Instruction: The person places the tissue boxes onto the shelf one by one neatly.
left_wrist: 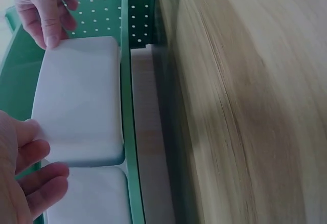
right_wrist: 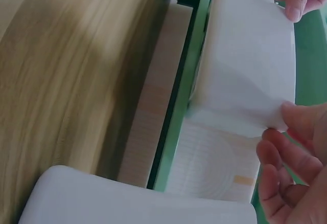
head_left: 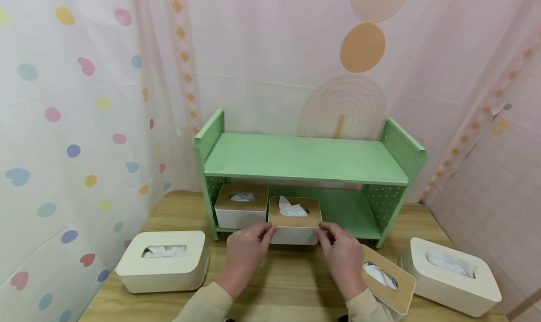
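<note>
A tissue box (head_left: pixel 296 235) with a white body and wooden lid sits at the front of the lower shelf, a tissue poking out of its slot. My left hand (head_left: pixel 247 247) pinches its left front corner between thumb and fingers. At the right front corner, my right hand (head_left: pixel 343 258) grips it the same way. Both wrist views show the white front of this tissue box (left_wrist: pixel 79 98) (right_wrist: pixel 248 60) between the two hands. Close on its left stands a matching wooden-lidded tissue box (head_left: pixel 241 216) inside the shelf.
The green two-tier shelf (head_left: pixel 304 157) stands on a wooden table (head_left: pixel 291 284) before a patterned curtain. A cream tissue box (head_left: pixel 165 270) is at the left, another cream tissue box (head_left: pixel 452 284) at the right. One more wooden-lidded tissue box (head_left: pixel 390 291) lies angled beside my right wrist.
</note>
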`<state>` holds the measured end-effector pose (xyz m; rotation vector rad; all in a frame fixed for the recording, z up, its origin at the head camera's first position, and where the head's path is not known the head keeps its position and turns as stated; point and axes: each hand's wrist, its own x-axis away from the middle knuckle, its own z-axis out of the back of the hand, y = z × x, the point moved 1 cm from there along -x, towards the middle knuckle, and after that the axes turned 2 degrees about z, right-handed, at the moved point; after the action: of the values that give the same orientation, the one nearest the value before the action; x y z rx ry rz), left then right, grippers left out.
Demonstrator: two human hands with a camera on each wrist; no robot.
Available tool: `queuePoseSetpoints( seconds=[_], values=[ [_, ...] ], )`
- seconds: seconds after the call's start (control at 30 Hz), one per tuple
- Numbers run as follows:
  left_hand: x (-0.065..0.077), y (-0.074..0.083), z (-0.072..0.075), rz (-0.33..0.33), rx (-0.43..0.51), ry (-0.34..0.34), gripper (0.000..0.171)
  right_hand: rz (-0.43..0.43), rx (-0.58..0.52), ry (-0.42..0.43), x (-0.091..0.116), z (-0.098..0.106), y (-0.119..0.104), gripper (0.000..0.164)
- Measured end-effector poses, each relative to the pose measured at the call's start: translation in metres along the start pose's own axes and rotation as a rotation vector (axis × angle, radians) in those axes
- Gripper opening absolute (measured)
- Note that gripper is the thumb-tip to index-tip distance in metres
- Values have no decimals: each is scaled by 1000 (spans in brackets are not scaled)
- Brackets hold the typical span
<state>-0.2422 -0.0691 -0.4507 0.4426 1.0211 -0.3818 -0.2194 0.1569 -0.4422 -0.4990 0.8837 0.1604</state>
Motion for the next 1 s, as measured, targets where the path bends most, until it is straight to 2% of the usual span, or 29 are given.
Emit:
queuePoseSetpoints(
  seconds=[0.1, 0.2, 0.3, 0.37, 0.53, 0.6, 0.8, 1.0],
  values=[
    [1, -3, -3, -47, -60, 26, 16, 49, 33, 39, 1, -2, 2, 17],
    [3, -5, -4, -96, -122, 28, 23, 86, 57, 50, 1, -2, 4, 19],
    [5, -5, -2, -137, -169, -15, 36, 95, 65, 12, 3, -2, 7, 29],
    [6, -4, -2, -139, -193, -73, 44, 71, 64, -62, 4, -2, 7, 40],
    [7, 0, 0, -65, -224, -241, 53, -31, 4, -310, 5, -2, 7, 63],
    [6, 1, 1, -37, -228, -290, 55, -59, -17, -372, 5, -1, 6, 68],
    [4, 1, -1, 28, -208, -378, 61, -94, -23, -446, 2, -1, 4, 75],
    [4, 0, -4, 57, -203, -395, 64, -101, -26, -469, 3, -3, 6, 78]
  ],
)
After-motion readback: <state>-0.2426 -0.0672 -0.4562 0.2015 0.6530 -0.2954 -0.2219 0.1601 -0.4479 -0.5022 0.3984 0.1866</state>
